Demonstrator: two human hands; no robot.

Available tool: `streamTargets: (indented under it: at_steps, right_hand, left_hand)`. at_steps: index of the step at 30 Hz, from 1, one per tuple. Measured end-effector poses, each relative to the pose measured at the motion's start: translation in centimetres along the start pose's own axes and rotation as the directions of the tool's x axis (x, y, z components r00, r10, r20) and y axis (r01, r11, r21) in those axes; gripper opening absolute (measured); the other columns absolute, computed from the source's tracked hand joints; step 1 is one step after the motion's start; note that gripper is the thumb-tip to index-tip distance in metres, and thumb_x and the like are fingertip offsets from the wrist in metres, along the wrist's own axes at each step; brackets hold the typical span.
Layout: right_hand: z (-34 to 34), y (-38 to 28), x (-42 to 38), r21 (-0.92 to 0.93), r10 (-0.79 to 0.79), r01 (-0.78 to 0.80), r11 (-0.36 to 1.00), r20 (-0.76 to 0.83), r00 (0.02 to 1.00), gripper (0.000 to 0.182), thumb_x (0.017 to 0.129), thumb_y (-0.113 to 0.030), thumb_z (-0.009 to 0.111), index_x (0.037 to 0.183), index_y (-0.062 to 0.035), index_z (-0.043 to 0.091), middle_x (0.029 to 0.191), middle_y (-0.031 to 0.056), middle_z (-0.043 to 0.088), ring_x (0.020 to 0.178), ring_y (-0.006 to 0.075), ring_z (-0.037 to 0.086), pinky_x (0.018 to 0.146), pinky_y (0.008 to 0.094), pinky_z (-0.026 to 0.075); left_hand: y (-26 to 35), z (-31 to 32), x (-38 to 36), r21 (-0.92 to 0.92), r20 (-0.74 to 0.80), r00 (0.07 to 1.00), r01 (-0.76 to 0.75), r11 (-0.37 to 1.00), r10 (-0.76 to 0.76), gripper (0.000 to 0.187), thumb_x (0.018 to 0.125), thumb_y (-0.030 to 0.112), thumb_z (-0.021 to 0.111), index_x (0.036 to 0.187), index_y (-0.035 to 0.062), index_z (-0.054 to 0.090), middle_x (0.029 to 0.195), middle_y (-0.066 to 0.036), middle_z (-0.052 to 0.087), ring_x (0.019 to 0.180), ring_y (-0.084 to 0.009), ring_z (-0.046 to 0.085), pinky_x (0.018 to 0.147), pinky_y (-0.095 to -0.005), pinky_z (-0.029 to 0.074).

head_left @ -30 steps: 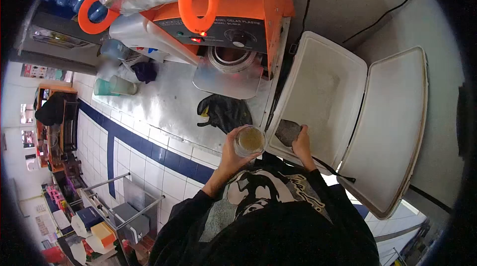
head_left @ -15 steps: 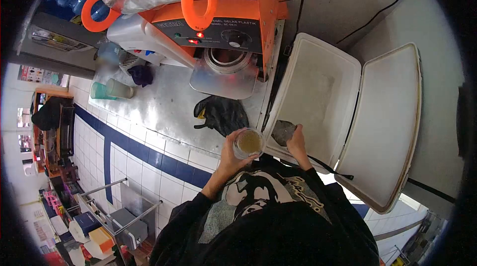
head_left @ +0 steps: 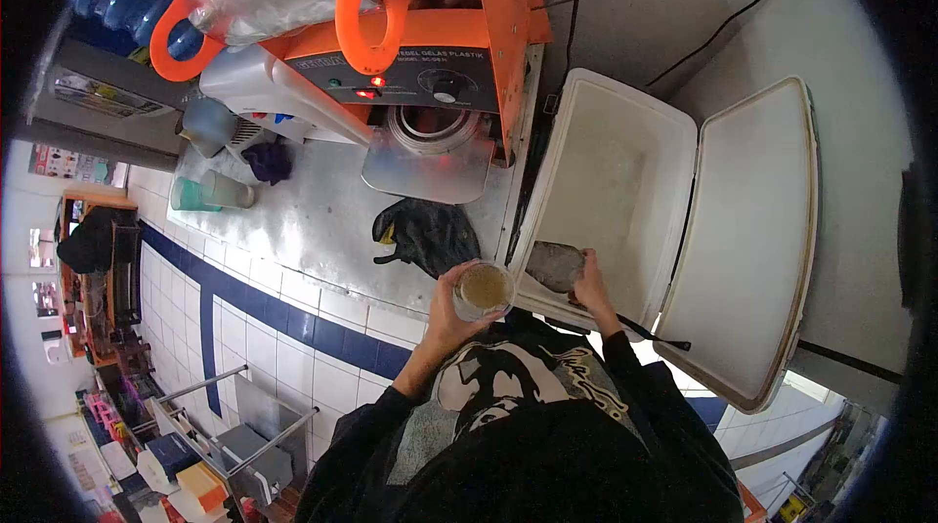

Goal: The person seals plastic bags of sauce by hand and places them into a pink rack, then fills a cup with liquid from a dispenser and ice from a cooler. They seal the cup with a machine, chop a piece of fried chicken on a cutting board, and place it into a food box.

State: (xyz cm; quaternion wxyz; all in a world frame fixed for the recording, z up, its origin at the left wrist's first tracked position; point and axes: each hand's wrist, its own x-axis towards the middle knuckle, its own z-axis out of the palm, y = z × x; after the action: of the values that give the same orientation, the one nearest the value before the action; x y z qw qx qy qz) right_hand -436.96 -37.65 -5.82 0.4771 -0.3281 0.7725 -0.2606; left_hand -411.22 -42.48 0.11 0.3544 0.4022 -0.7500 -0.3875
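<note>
1. Left hand (head_left: 442, 313) grip clenched on clear plastic cup of brownish drink (head_left: 483, 289), held off the steel surface (head_left: 322, 220) front edge; a tilt would spill it.
2. Right hand (head_left: 591, 284) grips grey metal scoop (head_left: 555, 264) at white cooler box (head_left: 625, 191) near rim; ice could miss the cup.

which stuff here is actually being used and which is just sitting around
In use:
left hand holding the cup of brownish drink
right hand on the scoop
open cooler box

Lying about:
black glove
orange sealing machine
green cups
purple cloth
</note>
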Motion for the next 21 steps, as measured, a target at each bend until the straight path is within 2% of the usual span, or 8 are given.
streamTargets:
  at_steps: [3,7,9,12,15,17,19,21]
  right_hand:
    - [-0.4,6.9,3.1,0.189,-0.132,0.122,0.974,0.042,0.990,0.051,0.079,0.005,0.036,0.128,-0.0062,0.030,0.115,0.0237,0.048,0.088,0.0315,0.058,0.064,0.0385,0.055]
    - [-1.8,7.9,3.7,0.287,-0.115,0.076,0.955,0.121,0.986,0.054,0.079,0.003,0.037,0.131,-0.0105,0.030,0.122,0.0204,0.044,0.089,0.0283,0.057,0.059,0.0339,0.057]
    - [-1.5,9.5,5.1,0.400,-0.055,0.003,0.916,0.120,0.991,0.056,0.082,0.006,0.038,0.136,-0.0055,0.026,0.124,0.0186,0.045,0.092,0.0293,0.058,0.064,0.0334,0.056]
    - [-2.3,8.7,4.9,0.438,-0.022,-0.058,0.897,0.177,0.984,0.065,0.081,0.006,0.040,0.142,-0.0099,0.023,0.133,0.0200,0.038,0.101,0.0298,0.055,0.070,0.0332,0.056]
    - [-3.9,7.2,3.9,0.326,-0.048,0.007,0.946,0.117,0.992,0.064,0.079,0.006,0.039,0.140,-0.0080,0.027,0.135,0.0189,0.036,0.103,0.0277,0.054,0.074,0.0329,0.054]
    - [-6.5,4.4,1.7,0.348,-0.037,-0.003,0.937,0.109,0.993,0.063,0.078,0.004,0.040,0.139,-0.0090,0.029,0.130,0.0158,0.041,0.099,0.0237,0.054,0.078,0.0302,0.050]
    - [-7.8,5.0,1.7,0.368,-0.023,-0.018,0.930,0.107,0.994,0.063,0.078,0.002,0.040,0.138,-0.0100,0.032,0.124,0.0128,0.046,0.094,0.0198,0.054,0.081,0.0275,0.047]
    - [-9.0,7.4,2.8,0.315,-0.242,0.242,0.918,-0.041,0.969,0.059,0.076,0.002,0.040,0.134,-0.0083,0.036,0.113,0.0098,0.051,0.089,0.0179,0.055,0.075,0.0296,0.049]
  left_hand:
    - [0.1,-0.2,-0.2,-0.004,-0.003,1.000,0.009,1.000,-0.009,0.081,0.058,0.018,0.085,0.122,-0.0002,0.039,0.119,-0.017,0.051,0.107,-0.0304,0.053,0.091,-0.0383,0.042]
    - [-0.2,-0.1,0.0,0.020,0.010,1.000,-0.019,1.000,0.019,0.080,0.059,0.017,0.085,0.122,0.0000,0.039,0.119,-0.017,0.051,0.108,-0.0302,0.052,0.092,-0.0388,0.042]
    - [-0.2,0.0,0.0,0.013,0.004,0.999,-0.042,0.999,0.042,0.079,0.059,0.017,0.085,0.122,0.0002,0.040,0.118,-0.017,0.051,0.108,-0.0301,0.052,0.092,-0.0390,0.041]
    - [-0.1,0.1,0.3,0.047,0.032,0.999,-0.017,0.999,0.015,0.080,0.059,0.017,0.085,0.123,0.0004,0.040,0.118,-0.017,0.051,0.107,-0.0300,0.052,0.092,-0.0393,0.041]
    - [-0.6,0.8,0.5,0.001,0.023,0.998,-0.058,0.998,0.058,0.080,0.059,0.018,0.085,0.123,0.0006,0.040,0.118,-0.016,0.051,0.108,-0.0301,0.051,0.092,-0.0393,0.041]
    - [-0.8,1.3,0.7,0.024,0.066,0.998,0.015,1.000,-0.017,0.080,0.058,0.018,0.085,0.123,0.0012,0.041,0.118,-0.016,0.051,0.107,-0.0302,0.051,0.091,-0.0390,0.041]
    - [0.0,1.4,1.5,0.057,0.091,0.996,-0.014,0.998,0.008,0.080,0.058,0.019,0.085,0.123,0.0015,0.041,0.118,-0.016,0.050,0.107,-0.0302,0.051,0.091,-0.0388,0.041]
    - [0.2,1.8,2.2,0.092,0.120,0.992,-0.043,0.995,0.032,0.080,0.058,0.019,0.085,0.122,0.0018,0.042,0.118,-0.016,0.050,0.107,-0.0302,0.051,0.091,-0.0385,0.042]
